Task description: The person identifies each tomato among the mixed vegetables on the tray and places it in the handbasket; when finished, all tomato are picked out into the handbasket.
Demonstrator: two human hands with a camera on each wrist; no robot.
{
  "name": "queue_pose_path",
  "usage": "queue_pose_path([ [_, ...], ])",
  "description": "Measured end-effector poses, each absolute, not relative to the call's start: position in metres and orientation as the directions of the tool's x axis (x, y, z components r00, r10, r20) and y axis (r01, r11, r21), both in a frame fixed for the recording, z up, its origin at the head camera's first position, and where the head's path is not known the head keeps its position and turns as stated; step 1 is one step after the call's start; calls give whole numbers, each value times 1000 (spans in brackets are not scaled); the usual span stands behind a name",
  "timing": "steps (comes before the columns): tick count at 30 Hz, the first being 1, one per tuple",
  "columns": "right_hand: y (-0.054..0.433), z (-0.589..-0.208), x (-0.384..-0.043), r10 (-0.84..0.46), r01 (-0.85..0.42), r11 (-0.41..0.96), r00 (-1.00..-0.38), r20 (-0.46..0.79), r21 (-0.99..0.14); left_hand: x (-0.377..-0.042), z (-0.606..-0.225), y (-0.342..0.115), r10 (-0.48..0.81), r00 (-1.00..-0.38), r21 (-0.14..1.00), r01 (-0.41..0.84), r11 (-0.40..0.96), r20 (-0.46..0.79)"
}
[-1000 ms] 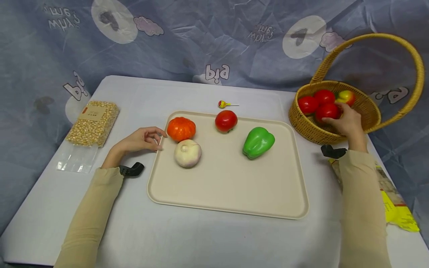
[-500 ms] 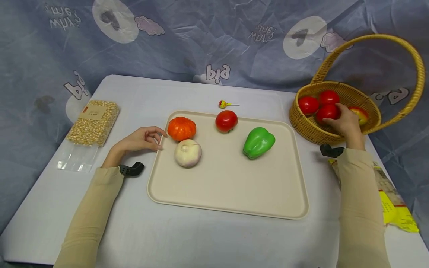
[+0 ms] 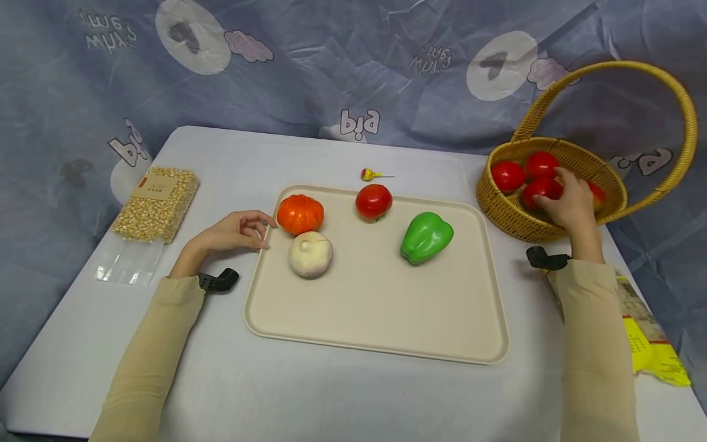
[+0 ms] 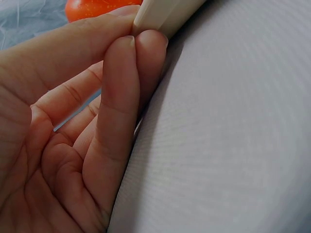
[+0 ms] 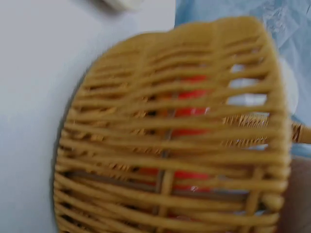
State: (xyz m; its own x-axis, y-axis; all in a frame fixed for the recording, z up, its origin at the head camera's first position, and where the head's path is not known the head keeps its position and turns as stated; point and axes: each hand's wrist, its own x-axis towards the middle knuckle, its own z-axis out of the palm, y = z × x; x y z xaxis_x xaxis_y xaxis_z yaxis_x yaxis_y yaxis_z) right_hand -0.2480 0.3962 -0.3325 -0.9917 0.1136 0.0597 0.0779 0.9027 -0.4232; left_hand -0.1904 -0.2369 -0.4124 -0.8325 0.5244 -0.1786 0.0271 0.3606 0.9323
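My left hand (image 3: pixel 233 232) pinches the left rim of a beige tray (image 3: pixel 375 313); in the left wrist view the thumb lies over the rim (image 4: pixel 155 17), fingertips against it. On the tray lie an orange pumpkin (image 3: pixel 300 214), a whitish garlic-like bulb (image 3: pixel 310 254), a red tomato (image 3: pixel 373 202) and a green bell pepper (image 3: pixel 426 237). My right hand (image 3: pixel 574 199) reaches into a wicker basket (image 3: pixel 510 215), thumb and fingers round a red round fruit (image 3: pixel 541 190). Two more red fruits (image 3: pixel 507 176) and a partly hidden red-yellow one (image 3: pixel 596 193) share the basket. Its woven wall (image 5: pixel 170 131) hides the hand's grip.
A bag of corn kernels (image 3: pixel 157 202) lies at the table's left. Behind the tray is a lollipop (image 3: pixel 370 175). A yellow packet (image 3: pixel 649 344) lies partly under the right forearm. The basket's tall handle (image 3: pixel 687 123) arches above its right side.
Inside the basket the red-yellow fruit has shifted right and toward the front, now mostly behind my right hand. That hand has moved slightly, staying at the red fruit. My left hand keeps its place.
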Motion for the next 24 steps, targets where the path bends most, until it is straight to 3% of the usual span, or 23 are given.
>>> queue_pose_path([
  [12, 358, -321, -232, 211, -10, 845, -913, 350, -535, -190, -412, -237, 514, -836, 924, 24, 381, -190],
  [24, 311, -306, -219, 98, -217, 817, -862, 498, -535, -191, -413, -237, 507, -839, 918, 21, 396, -200],
])
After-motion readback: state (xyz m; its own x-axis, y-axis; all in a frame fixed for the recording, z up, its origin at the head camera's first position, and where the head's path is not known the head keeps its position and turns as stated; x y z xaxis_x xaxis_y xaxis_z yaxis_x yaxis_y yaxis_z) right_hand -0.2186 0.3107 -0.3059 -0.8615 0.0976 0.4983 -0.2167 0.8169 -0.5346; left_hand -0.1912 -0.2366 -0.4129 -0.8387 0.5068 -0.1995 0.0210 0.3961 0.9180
